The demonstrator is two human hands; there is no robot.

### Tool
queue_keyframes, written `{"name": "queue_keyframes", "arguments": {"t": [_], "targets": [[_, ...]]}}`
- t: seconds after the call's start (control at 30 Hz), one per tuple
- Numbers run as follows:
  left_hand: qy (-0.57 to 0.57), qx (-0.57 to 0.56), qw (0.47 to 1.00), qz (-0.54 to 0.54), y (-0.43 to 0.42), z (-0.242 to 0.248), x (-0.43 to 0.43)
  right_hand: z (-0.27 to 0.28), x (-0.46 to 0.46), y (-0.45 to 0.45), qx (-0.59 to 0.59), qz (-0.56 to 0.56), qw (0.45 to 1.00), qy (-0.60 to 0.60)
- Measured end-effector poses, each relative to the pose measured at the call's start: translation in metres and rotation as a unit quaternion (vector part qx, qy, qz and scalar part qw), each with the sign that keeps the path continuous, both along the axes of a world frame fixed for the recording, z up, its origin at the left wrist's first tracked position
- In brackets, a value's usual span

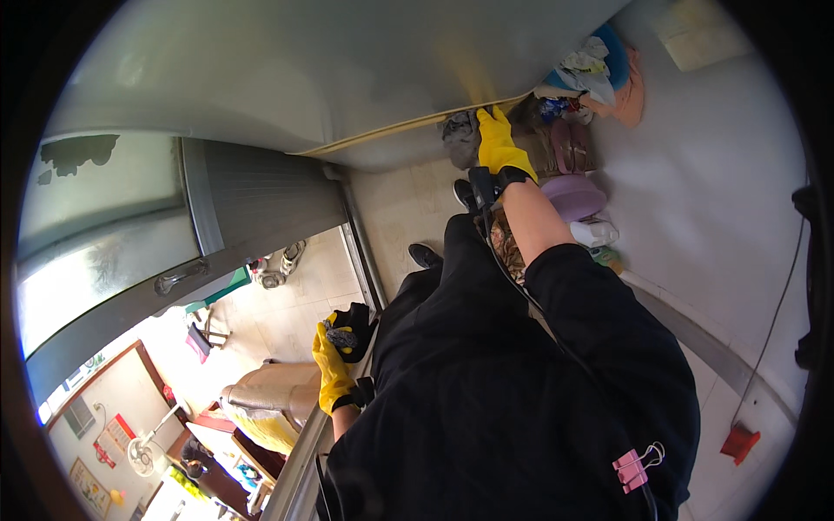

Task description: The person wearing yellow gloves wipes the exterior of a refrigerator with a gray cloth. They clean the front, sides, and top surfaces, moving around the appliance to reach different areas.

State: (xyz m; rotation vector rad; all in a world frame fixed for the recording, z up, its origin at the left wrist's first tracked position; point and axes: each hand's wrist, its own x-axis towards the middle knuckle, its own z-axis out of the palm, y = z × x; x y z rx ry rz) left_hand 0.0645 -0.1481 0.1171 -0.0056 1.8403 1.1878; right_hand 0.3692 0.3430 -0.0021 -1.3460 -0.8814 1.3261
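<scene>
Both hands wear yellow rubber gloves. My right hand reaches up to the yellowish lower edge strip of a large glossy grey panel. It grips a crumpled grey cloth, which hangs beside the fingers just under that strip. Low on the left, next to the door frame, my left hand closes around a grey scrunched scrubbing pad or cloth. A black item, perhaps fabric, lies against or just behind that pad; whether the hand holds it too is unclear.
A sliding door with frosted glass and a metal handle stands to the left. Beyond are shoes, a brown carton and a fan. At right sit a purple basin, pink slippers and a blue tub with bags.
</scene>
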Motion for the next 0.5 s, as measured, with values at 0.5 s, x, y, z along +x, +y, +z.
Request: {"name": "queue_keyframes", "arguments": {"t": [0.5], "targets": [[-0.02,-0.035,0.999,0.032,0.03,0.004,0.03,0.038,-0.032,0.001,0.076,0.232,0.838,-0.488]]}}
